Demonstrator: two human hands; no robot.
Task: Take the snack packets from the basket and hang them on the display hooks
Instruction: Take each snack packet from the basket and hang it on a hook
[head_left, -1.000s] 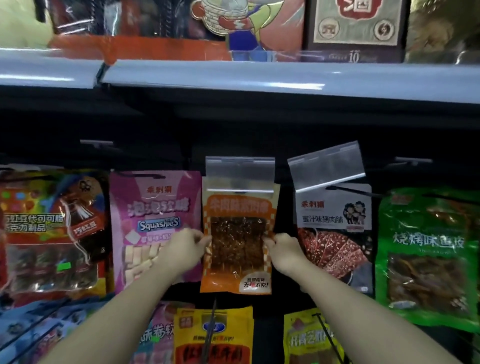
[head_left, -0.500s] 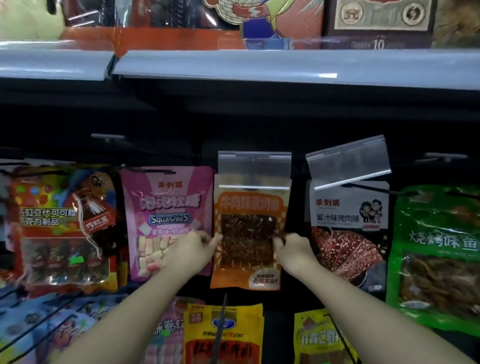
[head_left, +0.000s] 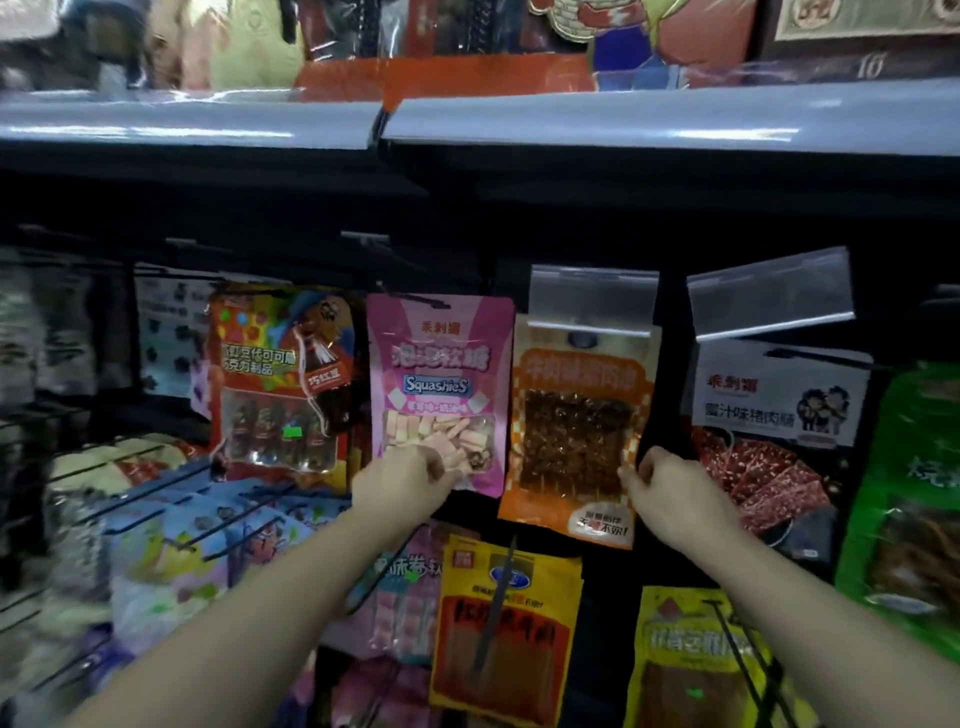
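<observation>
- orange snack packet (head_left: 576, 431) hangs on its display hook, top edge tucked under a clear price tag holder (head_left: 593, 299), between pink Squashies packet (head_left: 439, 389) and white jerky packet (head_left: 779, 410)
- right hand (head_left: 670, 499) at the orange packet's lower right edge, fingers curled, touching it; real pinch or not: cannot tell
- left hand (head_left: 402, 486) off the orange packet, fingers loosely curled in front of the pink packet's bottom, holding nothing visible
- yellow packet (head_left: 506, 629) hangs on the row below

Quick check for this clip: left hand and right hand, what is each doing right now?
Left hand: fingers curled, in front of the pink packet; grip cannot be told.
Right hand: pinches the right edge of the orange packet.
</observation>
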